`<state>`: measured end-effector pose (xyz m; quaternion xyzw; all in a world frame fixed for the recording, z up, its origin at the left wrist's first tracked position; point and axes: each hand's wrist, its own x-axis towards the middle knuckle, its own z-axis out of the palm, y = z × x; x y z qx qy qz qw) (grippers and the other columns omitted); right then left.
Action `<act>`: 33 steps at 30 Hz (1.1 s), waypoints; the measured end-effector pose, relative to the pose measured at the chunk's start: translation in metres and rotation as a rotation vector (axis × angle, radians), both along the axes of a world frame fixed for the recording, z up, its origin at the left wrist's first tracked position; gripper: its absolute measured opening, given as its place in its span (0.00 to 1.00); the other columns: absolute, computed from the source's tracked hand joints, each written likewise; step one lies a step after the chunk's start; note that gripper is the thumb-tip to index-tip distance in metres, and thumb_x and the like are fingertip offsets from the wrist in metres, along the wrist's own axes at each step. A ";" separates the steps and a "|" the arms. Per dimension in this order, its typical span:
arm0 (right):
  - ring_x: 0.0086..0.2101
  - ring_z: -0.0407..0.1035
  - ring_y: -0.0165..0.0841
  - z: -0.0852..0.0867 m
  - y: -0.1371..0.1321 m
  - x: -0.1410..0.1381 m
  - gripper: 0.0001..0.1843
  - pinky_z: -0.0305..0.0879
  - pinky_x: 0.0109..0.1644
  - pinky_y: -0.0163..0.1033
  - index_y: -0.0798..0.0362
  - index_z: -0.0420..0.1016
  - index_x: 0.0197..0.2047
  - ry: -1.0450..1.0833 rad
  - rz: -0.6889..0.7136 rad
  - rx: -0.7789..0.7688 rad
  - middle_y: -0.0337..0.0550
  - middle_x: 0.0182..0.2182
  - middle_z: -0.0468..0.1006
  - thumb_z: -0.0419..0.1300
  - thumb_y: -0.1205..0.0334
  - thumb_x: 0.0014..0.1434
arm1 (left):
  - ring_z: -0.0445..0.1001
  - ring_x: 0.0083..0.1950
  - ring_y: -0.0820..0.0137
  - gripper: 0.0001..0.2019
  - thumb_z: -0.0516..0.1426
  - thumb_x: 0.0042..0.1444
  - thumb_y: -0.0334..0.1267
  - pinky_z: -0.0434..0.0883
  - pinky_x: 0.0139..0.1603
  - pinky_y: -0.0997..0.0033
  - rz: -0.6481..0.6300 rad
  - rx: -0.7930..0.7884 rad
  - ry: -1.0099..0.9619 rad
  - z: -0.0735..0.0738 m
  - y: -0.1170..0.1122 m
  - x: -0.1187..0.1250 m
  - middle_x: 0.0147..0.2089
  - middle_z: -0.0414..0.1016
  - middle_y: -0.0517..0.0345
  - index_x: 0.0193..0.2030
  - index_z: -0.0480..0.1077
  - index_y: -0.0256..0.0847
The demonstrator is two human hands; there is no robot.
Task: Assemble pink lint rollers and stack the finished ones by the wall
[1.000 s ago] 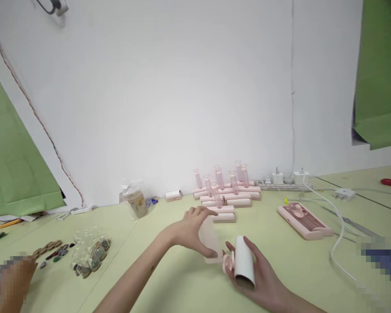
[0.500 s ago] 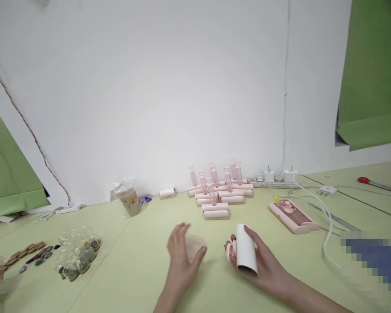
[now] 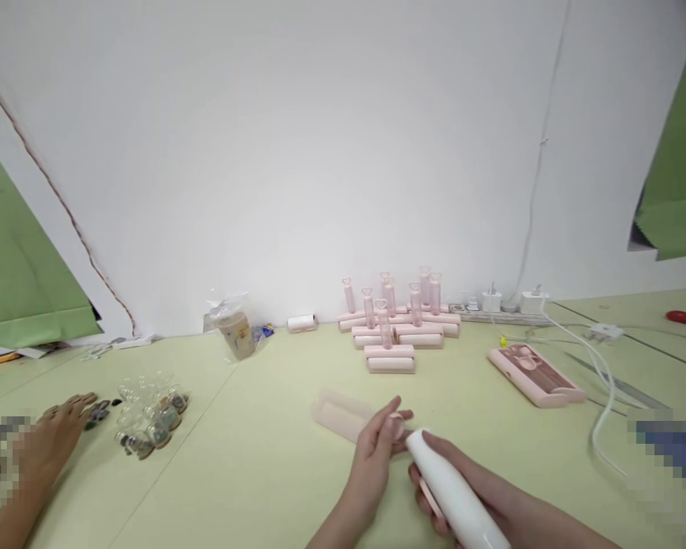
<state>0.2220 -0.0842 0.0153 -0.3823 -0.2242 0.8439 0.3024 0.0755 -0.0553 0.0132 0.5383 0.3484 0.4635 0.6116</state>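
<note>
Grasping the white roll [image 3: 456,488] in my right hand [image 3: 488,482], I am angling its long axis forward-left toward my left hand [image 3: 376,446], which is pinching a small pink piece [image 3: 396,425] just off the roll's far end, a translucent pink shell [image 3: 341,412] lying beyond.

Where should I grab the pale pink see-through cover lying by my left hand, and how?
I'd pinch the pale pink cover across its far-left end, thumb and fingers on the two long edges, coming down from the left. It looks long and shallow and lies flat, with that end free, while your left hand crowds the near-right end.
</note>
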 end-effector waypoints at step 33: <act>0.59 0.44 0.40 0.009 -0.017 0.015 0.31 0.53 0.58 0.41 0.58 0.45 0.63 -1.380 -0.144 1.964 0.47 0.63 0.46 0.48 0.70 0.58 | 0.73 0.31 0.69 0.12 0.52 0.57 0.36 0.71 0.35 0.73 0.117 -0.790 -0.788 -0.004 -0.017 0.032 0.32 0.73 0.45 0.35 0.69 0.27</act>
